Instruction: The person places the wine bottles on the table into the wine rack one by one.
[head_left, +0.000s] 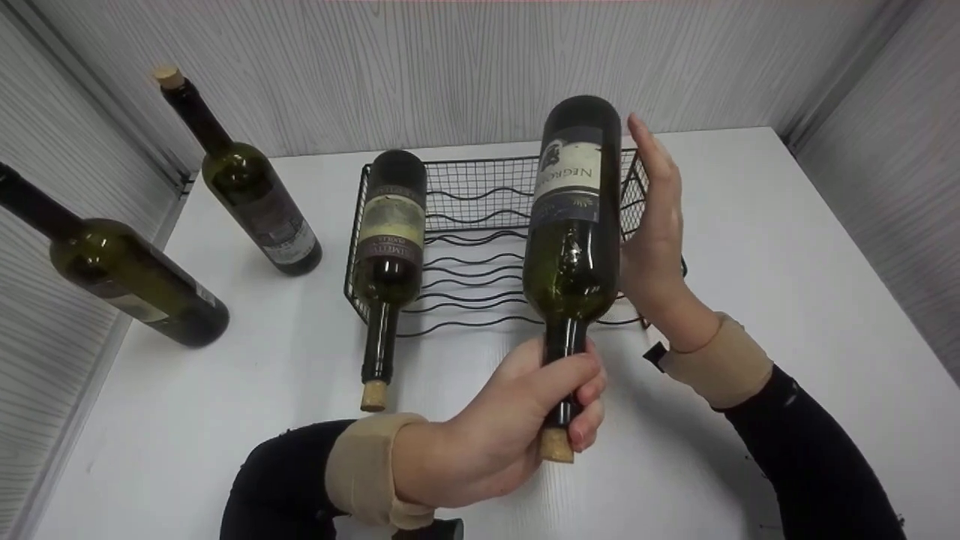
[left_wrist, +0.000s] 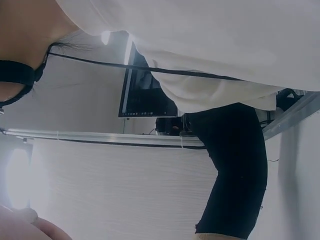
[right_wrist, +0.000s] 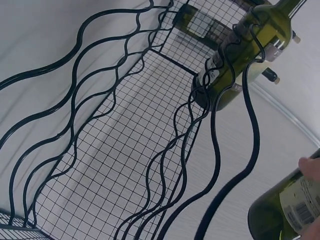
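My left hand (head_left: 487,435) grips a dark green wine bottle (head_left: 573,225) by its neck, with the cork pointing toward me and the base away. The bottle is above the right part of a black wire wine rack (head_left: 480,281). Beside the bottle's right side is my right hand (head_left: 656,217), its fingers stretched out straight; the bottle partly hides the thumb side. The right wrist view shows digits (right_wrist: 311,169) at the labelled bottle body (right_wrist: 295,210). Another corked wine bottle (head_left: 390,232) lies in the left part of the rack, neck toward me.
Two more wine bottles stand on the white table (head_left: 750,247) left of the rack: one corked bottle (head_left: 247,195) farther back and one bottle (head_left: 127,270) nearer, its top cut off by the frame. A pale wood-grain panel (head_left: 465,75) rises behind the table.
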